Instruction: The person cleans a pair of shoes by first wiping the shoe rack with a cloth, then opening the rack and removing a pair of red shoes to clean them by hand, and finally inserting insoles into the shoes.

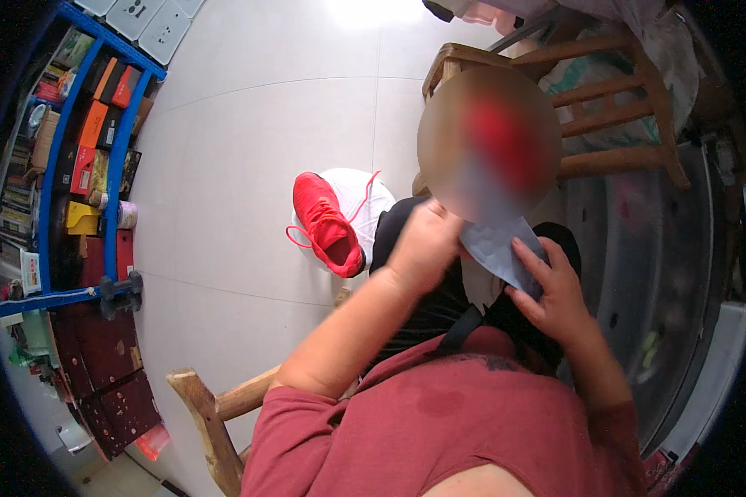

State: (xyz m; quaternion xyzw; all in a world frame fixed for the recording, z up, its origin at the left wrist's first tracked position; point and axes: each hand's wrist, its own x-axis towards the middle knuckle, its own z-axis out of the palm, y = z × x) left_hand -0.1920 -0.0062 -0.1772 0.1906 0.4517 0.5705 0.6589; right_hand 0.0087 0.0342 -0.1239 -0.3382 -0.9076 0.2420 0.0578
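Observation:
My right hand [550, 289] grips the edge of a bluish-grey sheet [497, 248], cloth or paper, above my lap. Its fingers lie on top and the thumb is on the near side. My left hand [426, 245], smeared by motion, is curled at the sheet's left side; whether something is between its fingers does not show. A round blurred patch covers the sheet's far end and a red shape beyond it. To the left, a red lace-up sports shoe [329, 227] rests on a round white stool top [370, 217], its laces loose.
A wooden chair [609, 105] stands ahead to the right, partly behind the blurred patch. A blue-framed shelf [115, 174] with boxes lines the left, a dumbbell [121, 286] at its edge. A wooden chair post [202, 410] rises behind my left elbow. Dark translucent plastic [646, 248] lies right.

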